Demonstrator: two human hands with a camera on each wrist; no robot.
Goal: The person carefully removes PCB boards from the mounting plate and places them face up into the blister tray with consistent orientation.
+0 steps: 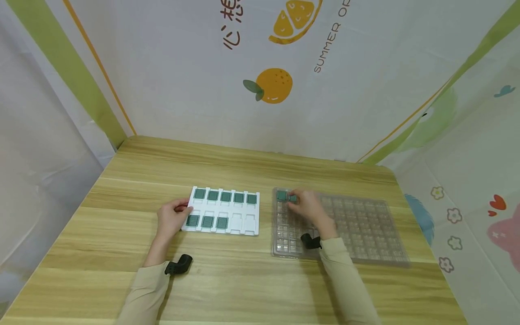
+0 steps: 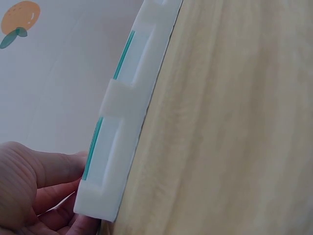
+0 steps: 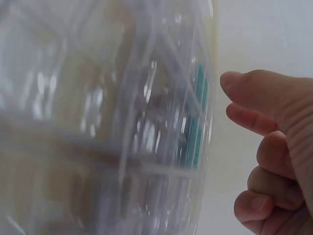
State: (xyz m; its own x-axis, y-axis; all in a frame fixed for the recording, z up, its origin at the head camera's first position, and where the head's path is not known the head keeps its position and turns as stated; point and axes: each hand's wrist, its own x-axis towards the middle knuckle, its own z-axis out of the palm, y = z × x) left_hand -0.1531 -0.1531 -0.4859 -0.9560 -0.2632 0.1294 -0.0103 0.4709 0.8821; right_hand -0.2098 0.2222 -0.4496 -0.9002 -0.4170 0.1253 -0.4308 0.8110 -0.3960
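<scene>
My left hand (image 1: 172, 219) pinches the left edge of a white plastic tray (image 1: 221, 209), thumb on top and fingers at its side. Small green circuit boards (image 1: 225, 197) fill the tray's far row, and three more sit in the near row; the two near-right pockets hold none. My right hand (image 1: 310, 206) hovers over the far-left corner of a clear plastic compartment tray (image 1: 373, 225). Two green boards (image 1: 282, 195) lie in that corner, the second partly hidden by the fingers. In the right wrist view, thumb and forefinger (image 3: 244, 88) are bent just above the clear tray with nothing between them.
Both trays lie on a wooden table (image 1: 227, 280), the white one left of the clear one with a narrow gap between. A printed curtain (image 1: 183, 90) hangs behind the table's far edge. Black wrist cameras (image 1: 178, 265) sit on both sleeves.
</scene>
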